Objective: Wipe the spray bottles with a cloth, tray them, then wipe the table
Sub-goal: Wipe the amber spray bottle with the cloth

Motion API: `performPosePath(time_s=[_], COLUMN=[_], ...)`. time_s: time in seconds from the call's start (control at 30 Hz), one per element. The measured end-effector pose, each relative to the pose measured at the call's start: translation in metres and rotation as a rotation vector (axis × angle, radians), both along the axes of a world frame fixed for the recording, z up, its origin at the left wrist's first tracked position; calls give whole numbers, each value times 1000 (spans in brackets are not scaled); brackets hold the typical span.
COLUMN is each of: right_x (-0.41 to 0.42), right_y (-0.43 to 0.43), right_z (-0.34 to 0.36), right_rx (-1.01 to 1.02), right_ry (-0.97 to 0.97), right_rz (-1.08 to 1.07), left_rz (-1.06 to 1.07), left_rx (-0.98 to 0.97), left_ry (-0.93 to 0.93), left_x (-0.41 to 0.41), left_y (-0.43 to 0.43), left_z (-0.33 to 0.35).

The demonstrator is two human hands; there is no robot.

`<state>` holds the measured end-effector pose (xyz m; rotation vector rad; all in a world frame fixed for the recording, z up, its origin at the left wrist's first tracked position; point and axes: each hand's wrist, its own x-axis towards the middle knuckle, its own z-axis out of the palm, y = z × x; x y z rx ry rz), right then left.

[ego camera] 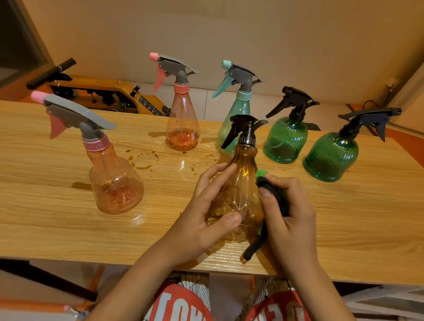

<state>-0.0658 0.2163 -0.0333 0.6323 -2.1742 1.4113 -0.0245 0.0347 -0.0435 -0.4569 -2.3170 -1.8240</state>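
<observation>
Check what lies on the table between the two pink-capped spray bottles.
Scattered brownish drops wet the table between the near pink bottle and the far pink bottle, seen in the head view. No other object lies there.

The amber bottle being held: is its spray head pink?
No, the amber bottle gripped by the left hand carries a black spray head.

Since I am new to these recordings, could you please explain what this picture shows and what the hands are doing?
There is no machine: one camera, worn on a person's head, looks down at their bare hands. The left hand grips an amber spray bottle; the right hand holds a dark-and-green cloth against it. On the wooden table stand a near pink bottle, a far pink bottle, a teal bottle, a green bottle and a second green bottle. Brown spots stain the wood.
</observation>
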Motion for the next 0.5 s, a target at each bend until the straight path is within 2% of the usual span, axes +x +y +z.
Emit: performPosePath(time_s=[0.1,0.27,0.4,0.5], right_x=[0,6,-2,4], right_y=[-1,4,5,-1], right_z=[3,5,8,6], right_rx=[11,162,47,63], right_ry=[27,178,36,63], right_rz=[43,176,56,93], left_rz=[23,32,-1,21], left_rx=[17,41,20,24], left_ry=[4,20,18,11], left_x=[0,0,1,2], left_y=[0,-2,2,0], left_z=[-2,-4,-2,-2])
